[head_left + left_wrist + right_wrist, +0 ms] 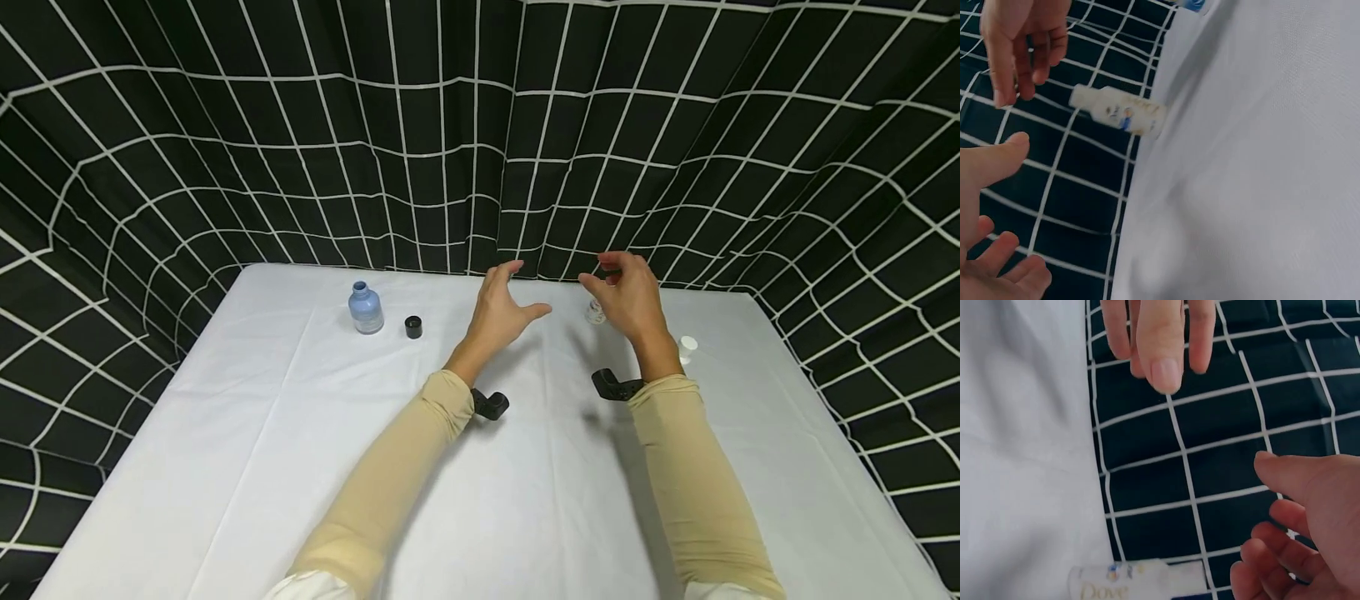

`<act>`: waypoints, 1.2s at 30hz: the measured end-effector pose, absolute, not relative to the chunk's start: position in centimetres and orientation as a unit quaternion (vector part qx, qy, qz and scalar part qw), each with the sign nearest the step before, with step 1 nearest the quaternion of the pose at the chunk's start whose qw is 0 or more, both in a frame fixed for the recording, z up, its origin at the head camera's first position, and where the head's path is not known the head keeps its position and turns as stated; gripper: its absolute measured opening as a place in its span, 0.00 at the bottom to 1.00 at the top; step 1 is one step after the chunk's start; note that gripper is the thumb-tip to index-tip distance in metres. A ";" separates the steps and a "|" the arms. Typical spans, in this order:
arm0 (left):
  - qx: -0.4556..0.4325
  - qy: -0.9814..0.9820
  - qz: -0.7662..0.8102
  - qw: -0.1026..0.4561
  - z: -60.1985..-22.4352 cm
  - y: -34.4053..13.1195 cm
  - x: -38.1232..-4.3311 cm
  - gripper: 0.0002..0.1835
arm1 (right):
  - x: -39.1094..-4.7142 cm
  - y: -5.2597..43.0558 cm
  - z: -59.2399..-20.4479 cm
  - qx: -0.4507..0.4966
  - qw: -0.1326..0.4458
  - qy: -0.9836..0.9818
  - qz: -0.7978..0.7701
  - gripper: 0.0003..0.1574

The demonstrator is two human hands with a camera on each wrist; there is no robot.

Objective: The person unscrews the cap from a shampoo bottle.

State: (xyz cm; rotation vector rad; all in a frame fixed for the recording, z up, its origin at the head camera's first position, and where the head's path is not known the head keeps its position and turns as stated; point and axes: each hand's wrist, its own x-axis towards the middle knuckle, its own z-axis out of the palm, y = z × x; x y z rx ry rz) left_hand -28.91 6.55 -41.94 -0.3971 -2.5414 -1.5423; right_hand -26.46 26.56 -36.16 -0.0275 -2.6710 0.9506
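Observation:
My left hand [498, 310] hovers over the far middle of the table, thumb and fingers spread apart around nothing. Across from it, my right hand [632, 302] is also raised, its fingers loosely curved and holding nothing. A small white Dove bottle [1124, 112] stands upright on the table; in the head view the right hand's fingers partly cover the bottle [595, 314]. In the right wrist view the same white bottle [1116, 582] shows at the lower edge. Beside the right wrist is a white round-topped item [687, 345], partly hidden by the forearm.
To the left stands a blue translucent bottle [366, 310] with an uncovered neck. A small black cap [413, 327] lies to its right. A white cloth covers the table [247, 467], and a black curtain with a white grid [420, 167] hangs around its back and sides.

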 end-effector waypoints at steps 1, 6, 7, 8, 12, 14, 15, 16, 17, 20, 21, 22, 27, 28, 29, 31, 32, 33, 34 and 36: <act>-0.135 -0.844 -0.514 0.069 -42.0 7.0 -29.1 0.46 | -26.5 26.8 -36.1 -0.013 0.155 -0.931 0.329 0.32; -0.155 -0.839 -0.518 0.062 -41.9 9.1 -29.9 0.45 | -26.8 27.8 -35.9 -0.021 0.166 -0.934 0.315 0.32; -0.159 -0.838 -0.519 0.062 -42.0 9.5 -30.0 0.45 | -26.9 28.0 -35.9 -0.023 0.167 -0.935 0.311 0.32; -0.161 -0.836 -0.521 0.061 -42.0 10.0 -30.1 0.45 | -26.9 28.2 -35.9 -0.025 0.168 -0.936 0.308 0.31; -0.167 -0.833 -0.525 0.055 -42.3 11.9 -30.6 0.45 | -27.1 29.0 -36.0 -0.035 0.165 -0.940 0.297 0.32; -0.170 -0.834 -0.522 0.048 -42.6 12.8 -30.8 0.45 | -27.2 29.3 -36.2 -0.042 0.160 -0.942 0.293 0.32; -0.170 -0.836 -0.520 0.043 -42.7 13.2 -30.8 0.45 | -27.2 29.4 -36.3 -0.045 0.158 -0.942 0.292 0.32; -0.172 -0.836 -0.520 0.038 -42.9 13.6 -30.9 0.45 | -27.3 29.5 -36.4 -0.050 0.154 -0.943 0.292 0.32; -0.172 -0.837 -0.518 0.034 -43.0 14.0 -31.0 0.45 | -27.3 29.6 -36.6 -0.053 0.151 -0.943 0.292 0.32; -0.169 -0.839 -0.517 0.024 -43.4 14.9 -31.3 0.46 | -27.6 29.7 -37.0 -0.059 0.143 -0.942 0.297 0.33; -0.166 -0.839 -0.517 0.019 -43.5 15.1 -31.4 0.46 | -27.7 29.7 -37.2 -0.061 0.142 -0.942 0.298 0.33; -0.164 -0.839 -0.519 0.016 -43.6 15.3 -31.5 0.46 | -27.7 29.6 -37.3 -0.063 0.140 -0.942 0.300 0.33; -0.163 -0.834 -0.527 -0.011 -44.1 16.1 -32.0 0.48 | -28.1 29.5 -37.7 -0.065 0.142 -0.939 0.305 0.33; -0.167 -0.833 -0.527 -0.017 -44.3 16.2 -32.1 0.49 | -28.1 29.5 -37.8 -0.066 0.141 -0.939 0.307 0.34; -0.171 -0.832 -0.527 -0.023 -44.4 16.3 -32.1 0.49 | -28.1 29.6 -37.9 -0.067 0.138 -0.939 0.308 0.34; -0.176 -0.833 -0.523 -0.036 -44.7 16.6 -32.2 0.49 | -28.1 29.6 -38.1 -0.068 0.130 -0.939 0.310 0.35; -0.178 -0.832 -0.524 -0.042 -44.8 16.7 -32.2 0.49 | -28.1 29.6 -38.1 -0.070 0.126 -0.940 0.311 0.35; -0.179 -0.831 -0.525 -0.049 -44.9 16.8 -32.2 0.49 | -28.1 29.6 -38.2 -0.070 0.122 -0.939 0.312 0.35; -0.180 -0.830 -0.525 -0.055 -45.0 16.9 -32.2 0.48 | -28.1 29.6 -38.3 -0.070 0.119 -0.939 0.314 0.35; -0.184 -0.828 -0.526 -0.064 -45.2 17.0 -32.2 0.47 | -28.2 29.7 -38.5 -0.070 0.115 -0.938 0.318 0.35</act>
